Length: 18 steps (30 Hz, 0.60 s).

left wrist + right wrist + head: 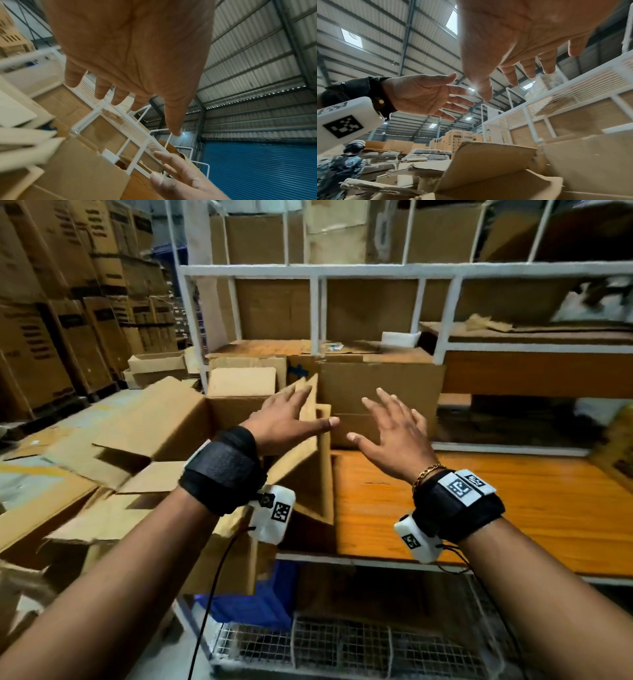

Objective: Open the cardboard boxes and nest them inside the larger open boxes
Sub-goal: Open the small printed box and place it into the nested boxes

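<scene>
**Reaching toward closed box on shelf, both hands spread**

Reaching forward, left hand point(287, 419) and right hand point(394, 433) are both held out with fingers straight and splayed, gripping nothing. The closed cardboard box point(380, 392) sits on the orange wooden shelf board point(479, 508), just beyond the fingertips. Right fingertips lie in front of its front face; contact cannot be confirmed. Left hand is over the raised flap point(308, 405) of an open box point(191, 422) standing just left of the closed one, against the rack's corner.

Materials: closed box is plain brown corrugated card, rectangular, top flaps shut, with a blue mark near its upper left corner. Open box is the same brown card, flaps standing up and edges ragged in the right wrist view. Shelf board is glossy, grained wood. Rack frame point(315, 313) is white-painted metal tube with wire mesh at the lowest tier.

Surroundings: warehouse, corrugated metal roof with skylights, blue roller shutter point(257, 169) in the left wrist view. Flattened and open cartons point(85, 474) litter the floor to the left; stacked printed cartons point(68, 302) rise behind them. Black straps with white tagged camera modules are on both wrists; a gold chain bracelet point(426, 474) is on the right.
</scene>
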Available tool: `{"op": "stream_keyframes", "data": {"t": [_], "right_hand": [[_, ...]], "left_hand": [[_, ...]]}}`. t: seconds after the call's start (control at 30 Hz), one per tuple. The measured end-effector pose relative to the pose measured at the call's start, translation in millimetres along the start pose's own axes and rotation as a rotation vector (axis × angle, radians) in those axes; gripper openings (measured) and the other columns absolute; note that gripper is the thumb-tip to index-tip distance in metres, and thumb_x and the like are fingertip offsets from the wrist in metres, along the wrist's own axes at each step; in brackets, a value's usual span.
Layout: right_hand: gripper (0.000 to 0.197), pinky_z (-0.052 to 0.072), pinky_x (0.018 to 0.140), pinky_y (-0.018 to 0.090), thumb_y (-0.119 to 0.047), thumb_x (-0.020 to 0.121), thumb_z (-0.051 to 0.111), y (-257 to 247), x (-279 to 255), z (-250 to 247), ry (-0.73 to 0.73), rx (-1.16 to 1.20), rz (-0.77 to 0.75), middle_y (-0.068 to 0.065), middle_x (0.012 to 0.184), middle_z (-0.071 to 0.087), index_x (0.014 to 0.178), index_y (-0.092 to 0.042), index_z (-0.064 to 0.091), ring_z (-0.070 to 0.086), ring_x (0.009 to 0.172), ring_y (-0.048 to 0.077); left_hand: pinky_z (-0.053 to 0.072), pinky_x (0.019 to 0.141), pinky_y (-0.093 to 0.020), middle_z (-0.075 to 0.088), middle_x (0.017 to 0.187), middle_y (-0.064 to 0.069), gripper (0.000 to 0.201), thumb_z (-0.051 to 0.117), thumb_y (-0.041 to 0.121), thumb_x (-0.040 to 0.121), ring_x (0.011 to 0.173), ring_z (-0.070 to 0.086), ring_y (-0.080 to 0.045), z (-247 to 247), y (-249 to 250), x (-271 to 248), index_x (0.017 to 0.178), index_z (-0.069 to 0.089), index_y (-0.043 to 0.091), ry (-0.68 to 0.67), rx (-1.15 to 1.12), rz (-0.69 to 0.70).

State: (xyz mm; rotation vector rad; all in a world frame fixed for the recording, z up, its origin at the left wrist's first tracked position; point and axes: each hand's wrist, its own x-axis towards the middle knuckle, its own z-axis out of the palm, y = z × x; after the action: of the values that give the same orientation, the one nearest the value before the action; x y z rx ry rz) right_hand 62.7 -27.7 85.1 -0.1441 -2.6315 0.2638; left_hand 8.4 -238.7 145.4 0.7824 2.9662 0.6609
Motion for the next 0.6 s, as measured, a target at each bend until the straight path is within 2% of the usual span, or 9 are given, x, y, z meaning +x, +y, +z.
{"op": "stream_keyframes", "data": {"t": [0.17, 0.3, 0.6], "right_hand": [[0.073, 0.009, 0.118, 0.049, -0.069, 0.089, 0.041, 117, -52, -44, -0.005, -0.09, 0.152, -0.002, 0.165, 0.01, 0.152, -0.036, 0.025, 0.011, 0.15, 0.02], [0.074, 0.01, 0.118, 0.048, -0.068, 0.089, 0.043, 207, -95, -80, -0.029, -0.132, 0.261, -0.003, 0.165, 0.011, 0.152, -0.035, 0.025, 0.011, 0.15, 0.019], [0.072, 0.01, 0.117, 0.048, -0.066, 0.09, 0.045, 366, -155, -137, -0.032, -0.134, 0.476, -0.003, 0.164, 0.014, 0.152, -0.034, 0.027, 0.015, 0.149, 0.019]], "left_hand": [[0.015, 0.119, -0.052, 0.008, 0.164, -0.002, 0.093, 0.047, 0.077, 0.08, 0.149, 0.01, -0.026, 67, 105, 18, 0.155, 0.014, 0.033, 0.005, -0.02, 0.126], [0.019, 0.118, -0.053, 0.013, 0.163, -0.004, 0.094, 0.044, 0.08, 0.078, 0.148, 0.015, -0.028, 126, 186, 30, 0.154, 0.018, 0.032, -0.055, -0.048, 0.208], [0.024, 0.114, -0.056, 0.018, 0.161, -0.003, 0.087, 0.042, 0.078, 0.082, 0.145, 0.021, -0.03, 218, 335, 77, 0.152, 0.022, 0.031, -0.155, -0.062, 0.383]]}}
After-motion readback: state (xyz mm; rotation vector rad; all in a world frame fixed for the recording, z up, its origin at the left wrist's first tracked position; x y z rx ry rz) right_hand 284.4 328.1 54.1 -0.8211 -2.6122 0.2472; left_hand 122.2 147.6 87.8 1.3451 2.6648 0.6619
